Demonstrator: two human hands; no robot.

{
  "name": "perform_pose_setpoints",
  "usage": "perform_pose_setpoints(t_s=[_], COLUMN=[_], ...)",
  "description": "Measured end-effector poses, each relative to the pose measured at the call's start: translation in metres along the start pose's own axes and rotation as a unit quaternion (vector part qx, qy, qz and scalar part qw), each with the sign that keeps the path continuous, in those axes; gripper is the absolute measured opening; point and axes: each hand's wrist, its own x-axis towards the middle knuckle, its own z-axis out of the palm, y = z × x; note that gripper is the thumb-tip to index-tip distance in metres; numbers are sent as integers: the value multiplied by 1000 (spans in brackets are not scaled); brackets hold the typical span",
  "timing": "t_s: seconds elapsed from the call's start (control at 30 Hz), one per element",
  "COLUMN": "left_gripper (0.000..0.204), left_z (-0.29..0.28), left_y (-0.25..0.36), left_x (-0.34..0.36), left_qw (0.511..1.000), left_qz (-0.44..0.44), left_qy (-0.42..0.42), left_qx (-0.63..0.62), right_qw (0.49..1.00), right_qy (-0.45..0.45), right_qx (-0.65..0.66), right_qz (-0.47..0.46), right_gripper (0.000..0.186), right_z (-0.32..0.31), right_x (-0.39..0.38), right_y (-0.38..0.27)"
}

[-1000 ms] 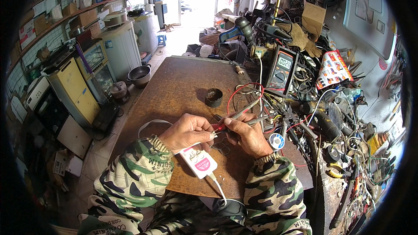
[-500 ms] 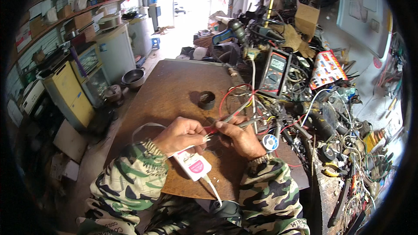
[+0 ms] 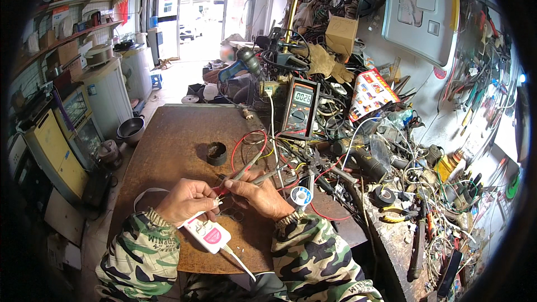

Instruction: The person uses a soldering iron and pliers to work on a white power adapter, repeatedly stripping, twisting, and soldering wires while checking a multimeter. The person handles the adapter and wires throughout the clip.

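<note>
My left hand [image 3: 187, 200] is closed in a pinch on the thin white wire ends [image 3: 218, 202] of a pale cable. My right hand [image 3: 262, 197] is wrapped round two test probes [image 3: 247, 169], held side by side, their tips close to the wire ends. Whether the tips touch the wires I cannot tell. A red lead [image 3: 236, 146] loops back from the probes toward a multimeter [image 3: 300, 107], propped up with its display lit. Below my left hand, a white power strip [image 3: 215, 241] with a pink label lies on the wooden table [image 3: 168, 140], its cord running toward me.
A small dark round cup [image 3: 216, 154] stands beyond my hands. Next to my right wrist sits a solder spool [image 3: 300, 196]. Tangled cables, black tape [image 3: 384, 196] and tools crowd the right side. A dark pot [image 3: 131, 128] and a yellow cabinet [image 3: 56, 154] stand at the left.
My view has swung right and up, so everything sits further left in the picture. Both hands keep their grips, with the probes still by the wire ends.
</note>
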Motion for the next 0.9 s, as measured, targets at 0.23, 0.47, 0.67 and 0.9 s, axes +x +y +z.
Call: perform_pose_setpoints(t_s=[0.23,0.47,0.67,0.9], left_gripper=[13,17,13,14], left_z=[3,7,6,6], left_y=[2,7,4,2], left_x=[0,-4,-1,-1], left_qw=[1000,999,1000,1000], left_qz=[-2,-16,2,4], left_qy=[4,22,5,7], left_qx=[-2,31,10,-9], right_qw=[1000,998,992,993], right_qy=[-13,36,19,22], right_qx=[5,19,112,108], right_qz=[5,38,50,43], right_gripper=[29,28,28,29], right_z=[-2,7,6,6], right_x=[0,-4,-5,-3], right_y=[2,-8,-7,-7])
